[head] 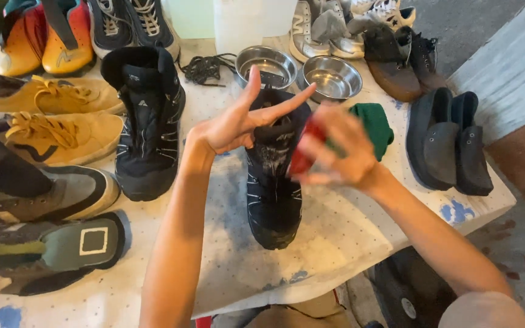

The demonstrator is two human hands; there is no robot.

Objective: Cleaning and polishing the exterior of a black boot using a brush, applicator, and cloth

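Left hand (238, 124) up at frame centre, fingers (290, 103) spread wide, holding nothing, hovering just above the collar of a black high-top lace-up boot (273, 182). That boot stands upright mid-frame on the white cloth-covered surface (335, 237), toe toward the lower edge; grey smears show on its upper.

Right hand (338, 152) just right of the boot collar, motion-blurred, fingers curled around a small red object (304, 159); too blurred to tell what it is. Whether it touches the boot, can't tell.

A green folded cloth (375, 124) lies just behind the right hand. Second matching black boot (147, 121) stands left of centre, apart from the first.

Around them:
- two round steel bowls (332, 78) upper centre, with a loose bundle of black laces (205, 68) to their left
- tan suede lace-up shoes (62, 124) at left
- grey and olive sneakers (50, 218) lower left
- orange-red sneakers (47, 36) upper left
- black slip-on platform shoes (448, 146) at right edge
- brown-black shoes (399, 61) and white sneakers (326, 27) upper right
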